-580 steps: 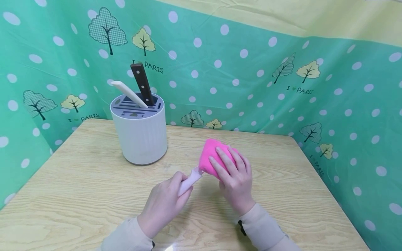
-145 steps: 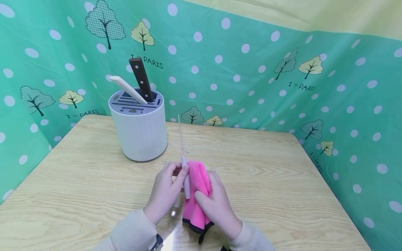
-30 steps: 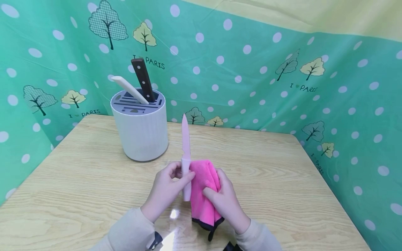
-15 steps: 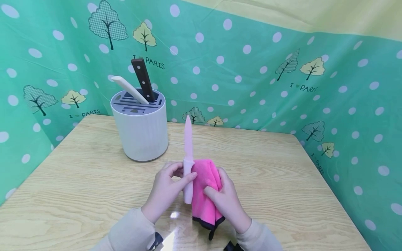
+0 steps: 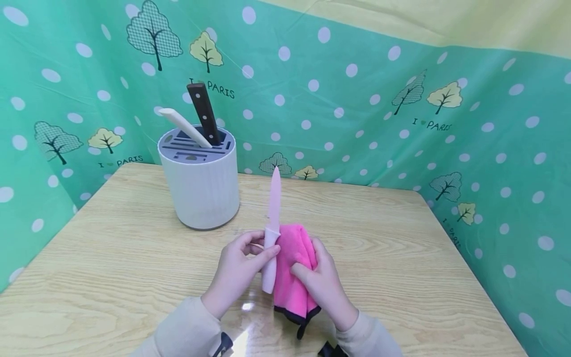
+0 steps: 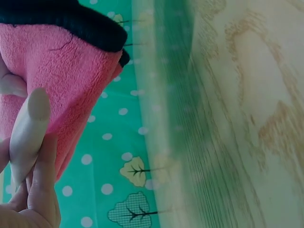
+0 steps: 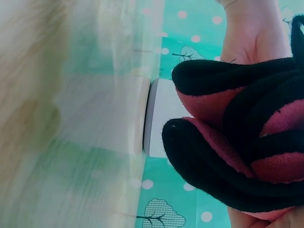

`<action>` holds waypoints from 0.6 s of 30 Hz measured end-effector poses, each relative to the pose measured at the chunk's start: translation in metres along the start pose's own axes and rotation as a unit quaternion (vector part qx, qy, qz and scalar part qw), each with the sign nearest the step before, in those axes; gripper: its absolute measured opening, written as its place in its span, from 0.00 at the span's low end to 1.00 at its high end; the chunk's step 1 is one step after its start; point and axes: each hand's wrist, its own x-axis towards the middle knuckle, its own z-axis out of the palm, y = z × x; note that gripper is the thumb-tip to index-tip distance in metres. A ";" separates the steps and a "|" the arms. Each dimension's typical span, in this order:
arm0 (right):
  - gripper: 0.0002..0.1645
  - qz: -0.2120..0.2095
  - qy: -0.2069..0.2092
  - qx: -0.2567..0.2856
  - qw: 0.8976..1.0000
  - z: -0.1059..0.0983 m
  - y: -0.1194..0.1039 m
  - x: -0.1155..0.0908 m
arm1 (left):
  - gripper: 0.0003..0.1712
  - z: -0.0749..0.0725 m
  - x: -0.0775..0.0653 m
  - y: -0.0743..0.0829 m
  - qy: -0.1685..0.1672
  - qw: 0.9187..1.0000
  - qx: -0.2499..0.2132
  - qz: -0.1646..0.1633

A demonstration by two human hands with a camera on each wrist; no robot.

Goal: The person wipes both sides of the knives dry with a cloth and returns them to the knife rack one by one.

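My left hand [image 5: 238, 270] pinches the white handle of a knife [image 5: 275, 203] between thumb and fingers. Its pale pinkish blade points up and away from me. Right beside the handle, a folded pink cloth [image 5: 292, 267] with black edging is gripped by my right hand [image 5: 324, 285], thumb on top. In the left wrist view the butt of the knife handle [image 6: 29, 128] stands in front of the cloth [image 6: 71, 80]. The right wrist view shows the cloth's black-edged folds [image 7: 213, 171] hiding most of the right hand's fingers.
At the back left of the wooden table [image 5: 379, 258] stands a white round knife block [image 5: 200, 193]. A white-handled knife [image 5: 185, 127] and a dark-handled knife [image 5: 203, 113] lean in its slots. A green dotted curtain [image 5: 357, 114] hangs behind.
Over the last second the knife has shifted slightly right and its tip now leans to the right. Both hands keep their holds. Earlier, the cloth covered the blade; now the blade is bare.
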 end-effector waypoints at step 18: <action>0.28 -0.005 0.025 0.016 1.000 0.000 -0.006 0.007 | 0.25 0.005 -0.005 0.000 -0.024 0.998 -0.051 -0.024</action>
